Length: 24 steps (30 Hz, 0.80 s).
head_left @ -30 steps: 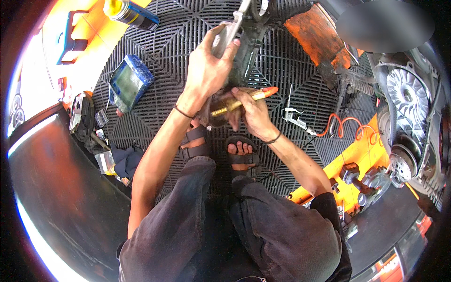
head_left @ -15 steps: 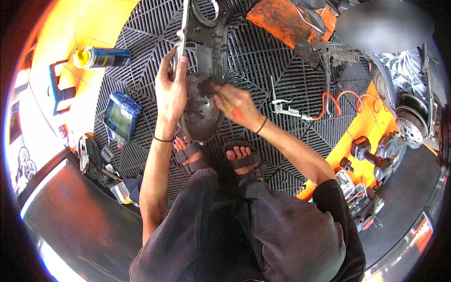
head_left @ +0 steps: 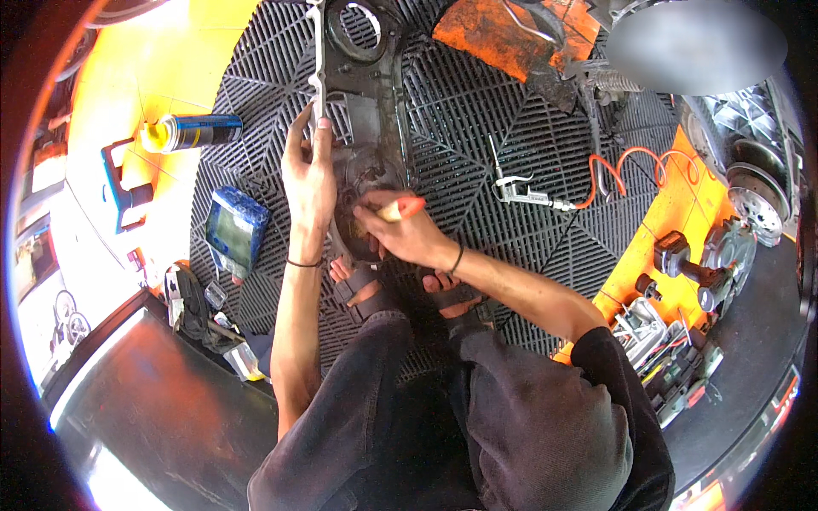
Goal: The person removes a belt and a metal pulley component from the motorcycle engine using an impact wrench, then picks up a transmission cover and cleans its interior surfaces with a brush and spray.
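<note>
A long, grimy metal engine case (head_left: 365, 115) stands in front of my feet, a round opening at its far end and a rounded hollow at its near end. My left hand (head_left: 311, 187) grips its left rim, thumb inside and fingers outside. A paintbrush (head_left: 394, 210) with a pale yellow, red-tipped handle is in my closed right hand (head_left: 411, 238). This hand is over the near hollow and hides the bristles and part of the case.
A black grid mat (head_left: 511, 272) covers the floor. On the left lie a spray can (head_left: 204, 131) and a blue tub (head_left: 236, 226). To the right are an air blow gun (head_left: 527, 196) with a red coiled hose (head_left: 643, 156), and a cordless power tool (head_left: 682, 257).
My right hand has moved with the paintbrush toward the near end of the case, and the handle's red tip now points right. My left hand keeps its hold; the whole view has shifted slightly.
</note>
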Tool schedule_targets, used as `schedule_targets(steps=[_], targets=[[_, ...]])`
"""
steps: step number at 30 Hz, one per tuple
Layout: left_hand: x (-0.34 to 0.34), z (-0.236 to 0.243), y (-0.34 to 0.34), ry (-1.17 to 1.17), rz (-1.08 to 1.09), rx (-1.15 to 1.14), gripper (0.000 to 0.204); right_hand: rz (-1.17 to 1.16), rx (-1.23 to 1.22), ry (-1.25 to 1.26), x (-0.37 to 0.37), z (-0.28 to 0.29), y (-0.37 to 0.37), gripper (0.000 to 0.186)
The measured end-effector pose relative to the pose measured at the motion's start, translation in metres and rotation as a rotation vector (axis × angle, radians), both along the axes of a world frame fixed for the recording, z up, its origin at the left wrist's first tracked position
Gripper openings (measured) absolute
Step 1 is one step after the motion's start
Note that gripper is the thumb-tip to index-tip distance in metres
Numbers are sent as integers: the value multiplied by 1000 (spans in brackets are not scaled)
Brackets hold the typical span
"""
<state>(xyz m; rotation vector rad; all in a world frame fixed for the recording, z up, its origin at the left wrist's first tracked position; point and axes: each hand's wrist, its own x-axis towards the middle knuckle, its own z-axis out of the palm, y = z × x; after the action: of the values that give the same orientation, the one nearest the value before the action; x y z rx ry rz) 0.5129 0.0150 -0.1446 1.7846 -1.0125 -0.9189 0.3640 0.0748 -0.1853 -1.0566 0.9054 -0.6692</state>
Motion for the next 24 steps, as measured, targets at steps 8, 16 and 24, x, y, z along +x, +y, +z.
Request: schedule_targets(steps=[8, 16, 24], targets=[[13, -4, 3, -12, 26, 38, 49, 25, -437, 408, -47, -28, -27, 13], [6, 1, 4, 25, -7, 1, 47, -120, -820, 119, -5, -35, -44, 23], [7, 2, 3, -25, -12, -40, 44, 15, -601, 14, -12, -17, -35, 26]])
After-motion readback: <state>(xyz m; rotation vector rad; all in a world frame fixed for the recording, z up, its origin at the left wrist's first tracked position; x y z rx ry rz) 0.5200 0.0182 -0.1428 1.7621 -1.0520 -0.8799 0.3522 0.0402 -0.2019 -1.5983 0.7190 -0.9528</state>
